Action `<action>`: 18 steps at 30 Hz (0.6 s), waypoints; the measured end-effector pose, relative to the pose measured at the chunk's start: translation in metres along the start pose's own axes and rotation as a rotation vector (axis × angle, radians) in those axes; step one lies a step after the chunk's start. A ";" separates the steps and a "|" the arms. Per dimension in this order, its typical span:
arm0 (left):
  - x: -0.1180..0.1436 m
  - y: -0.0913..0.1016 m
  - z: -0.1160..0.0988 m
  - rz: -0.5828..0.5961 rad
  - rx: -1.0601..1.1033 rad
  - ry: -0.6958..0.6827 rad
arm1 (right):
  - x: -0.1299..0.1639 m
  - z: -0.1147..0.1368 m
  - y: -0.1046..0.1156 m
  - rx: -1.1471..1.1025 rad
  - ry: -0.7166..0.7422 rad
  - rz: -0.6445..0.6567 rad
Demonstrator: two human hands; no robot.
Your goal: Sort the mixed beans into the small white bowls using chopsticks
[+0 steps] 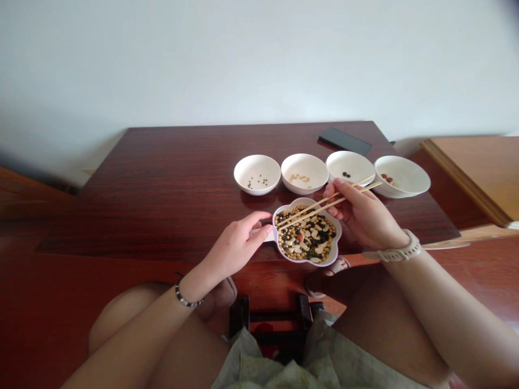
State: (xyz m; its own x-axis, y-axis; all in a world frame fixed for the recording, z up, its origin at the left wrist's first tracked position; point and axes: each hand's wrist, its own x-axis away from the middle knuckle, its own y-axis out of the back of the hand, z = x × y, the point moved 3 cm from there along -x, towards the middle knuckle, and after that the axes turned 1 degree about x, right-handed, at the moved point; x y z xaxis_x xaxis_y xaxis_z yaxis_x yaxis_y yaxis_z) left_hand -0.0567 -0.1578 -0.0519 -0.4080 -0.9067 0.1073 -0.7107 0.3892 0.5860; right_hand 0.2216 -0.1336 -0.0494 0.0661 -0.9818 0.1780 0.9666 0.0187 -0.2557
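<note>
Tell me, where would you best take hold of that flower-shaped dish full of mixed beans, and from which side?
Probably at the small handle on the flower-shaped dish, coming from its left. That tab juts out sideways, clear of the beans, and the left hand already pinches it there. The right side is crowded by the right hand and its chopsticks; the scalloped rim offers a poorer grip.

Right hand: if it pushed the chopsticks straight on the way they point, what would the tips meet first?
Probably the mixed beans in the flower-shaped dish: the right hand aims the chopsticks down-left, tips seemingly just above them.
</note>
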 end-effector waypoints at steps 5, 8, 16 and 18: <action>0.000 0.001 -0.001 -0.007 -0.007 -0.003 | 0.002 0.001 -0.001 0.075 0.039 0.002; -0.001 0.000 -0.001 -0.009 -0.001 -0.009 | 0.003 0.003 -0.003 0.103 0.067 0.001; 0.000 0.001 0.000 -0.007 -0.012 -0.008 | 0.005 0.007 -0.004 0.067 0.059 0.008; 0.000 0.001 -0.001 -0.004 -0.013 -0.006 | 0.005 0.007 -0.004 0.075 0.046 0.011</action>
State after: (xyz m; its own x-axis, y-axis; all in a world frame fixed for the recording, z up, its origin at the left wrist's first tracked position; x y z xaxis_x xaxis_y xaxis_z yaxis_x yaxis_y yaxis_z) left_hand -0.0566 -0.1574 -0.0508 -0.4085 -0.9072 0.1002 -0.7051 0.3834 0.5965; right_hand 0.2203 -0.1371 -0.0406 0.0668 -0.9890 0.1317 0.9818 0.0416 -0.1853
